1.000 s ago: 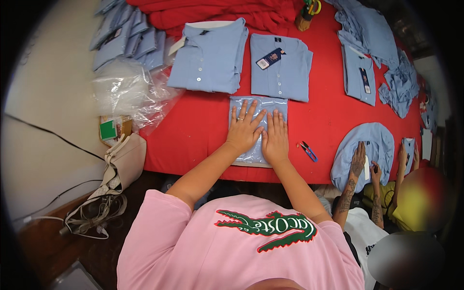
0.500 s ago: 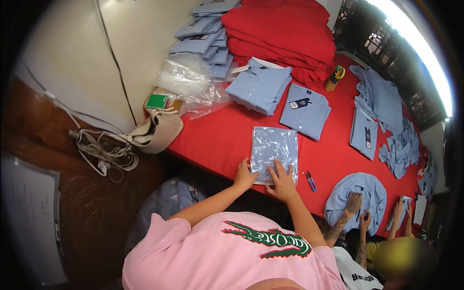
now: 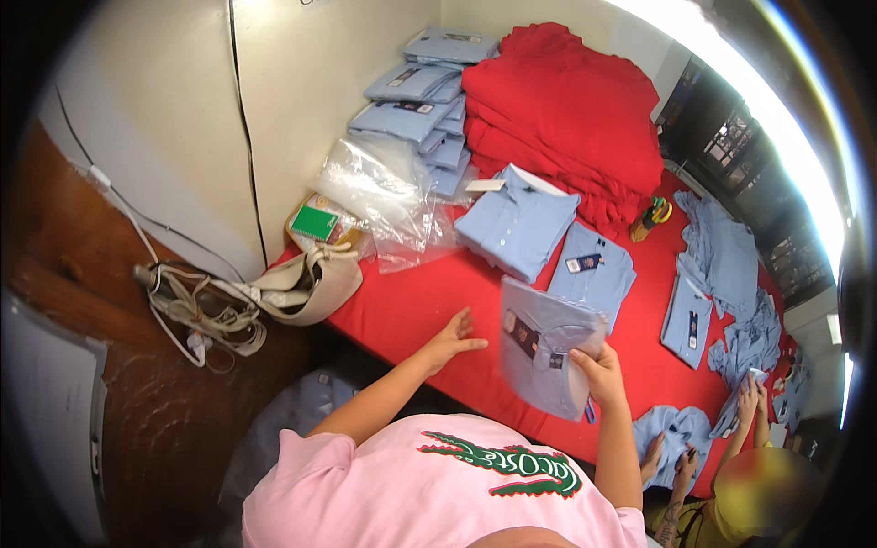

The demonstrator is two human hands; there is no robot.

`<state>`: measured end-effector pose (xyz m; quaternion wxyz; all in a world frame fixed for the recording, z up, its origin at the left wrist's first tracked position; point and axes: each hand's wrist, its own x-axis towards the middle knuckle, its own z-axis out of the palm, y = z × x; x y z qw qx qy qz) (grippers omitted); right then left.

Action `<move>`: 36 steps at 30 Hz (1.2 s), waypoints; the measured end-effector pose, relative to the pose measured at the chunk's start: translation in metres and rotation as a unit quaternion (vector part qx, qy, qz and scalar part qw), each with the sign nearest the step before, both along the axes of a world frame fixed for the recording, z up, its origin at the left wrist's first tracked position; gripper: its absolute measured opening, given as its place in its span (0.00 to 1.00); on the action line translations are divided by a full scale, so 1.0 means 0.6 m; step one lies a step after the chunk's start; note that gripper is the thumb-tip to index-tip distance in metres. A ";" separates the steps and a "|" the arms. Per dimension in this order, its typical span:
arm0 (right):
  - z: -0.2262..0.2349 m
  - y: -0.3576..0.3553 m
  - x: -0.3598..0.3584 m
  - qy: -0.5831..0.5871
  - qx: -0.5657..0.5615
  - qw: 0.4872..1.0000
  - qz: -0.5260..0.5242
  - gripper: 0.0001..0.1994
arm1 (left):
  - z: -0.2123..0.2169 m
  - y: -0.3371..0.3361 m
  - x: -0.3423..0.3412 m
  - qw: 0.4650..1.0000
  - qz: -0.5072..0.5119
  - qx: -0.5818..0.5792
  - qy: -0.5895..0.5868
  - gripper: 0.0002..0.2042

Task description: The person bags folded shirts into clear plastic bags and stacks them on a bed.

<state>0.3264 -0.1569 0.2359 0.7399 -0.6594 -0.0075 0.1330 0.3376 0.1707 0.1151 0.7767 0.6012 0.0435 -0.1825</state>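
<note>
A folded light blue shirt in a clear plastic bag [image 3: 546, 315] is lifted above the red-covered table, its dark tag facing up. My right hand [image 3: 600, 373] grips it by its right edge, thumb on top. To its left, my left hand [image 3: 454, 340] hangs empty over the table edge, fingers apart. Beyond the bagged shirt lie a stack of folded blue shirts [image 3: 516, 224] and a folded shirt with a tag [image 3: 594, 267], the latter partly covered by it. A blue thread snipper [image 3: 590, 413] is mostly hidden behind my right hand.
Clear plastic bags [image 3: 375, 183], stacked bagged shirts [image 3: 402, 119] and a red cloth pile [image 3: 566, 119] fill the far side. A beige bag [image 3: 324, 285] sits at the left corner. Yellow-handled scissors [image 3: 653, 215] stand farther right. Co-workers' hands [image 3: 685, 466] handle blue shirts at the right.
The bagged shirt has been picked up off the table and turned so its tag side shows, held by my right hand. My left hand has let go of it and moved away.
</note>
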 end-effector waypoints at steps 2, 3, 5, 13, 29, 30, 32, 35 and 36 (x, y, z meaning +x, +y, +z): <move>0.035 0.000 0.035 0.038 0.047 0.998 -0.020 0.19 | 0.023 0.043 0.046 0.980 -0.129 -0.154 -0.009 0.42; 0.047 0.016 0.055 0.028 0.053 0.997 -0.041 0.20 | 0.036 0.056 0.066 0.974 -0.141 -0.174 0.020 0.40; 0.064 0.068 0.105 0.009 0.068 0.994 -0.080 0.23 | 0.068 0.077 0.106 0.961 -0.163 -0.210 0.081 0.37; 0.124 0.135 0.253 -0.101 0.092 0.981 -0.137 0.30 | 0.321 0.157 0.513 0.929 0.063 -0.342 -0.128 0.27; -0.116 0.094 0.095 0.117 -0.087 0.963 -0.227 0.17 | 0.055 0.133 0.410 0.918 0.150 0.229 -0.287 0.17; -0.120 0.086 0.088 0.112 -0.103 0.963 -0.221 0.16 | 0.025 0.154 0.366 0.863 0.149 0.319 -0.361 0.18; -0.133 0.079 0.073 0.110 -0.112 0.965 -0.211 0.15 | 0.019 0.189 0.300 0.780 0.194 0.473 -0.361 0.21; -0.153 0.098 0.076 0.112 -0.127 0.975 -0.146 0.15 | 0.009 0.244 0.275 0.692 0.228 0.598 -0.334 0.23; -0.156 0.114 0.082 0.099 -0.126 0.980 -0.119 0.14 | -0.002 0.275 0.279 0.653 0.208 0.654 -0.321 0.22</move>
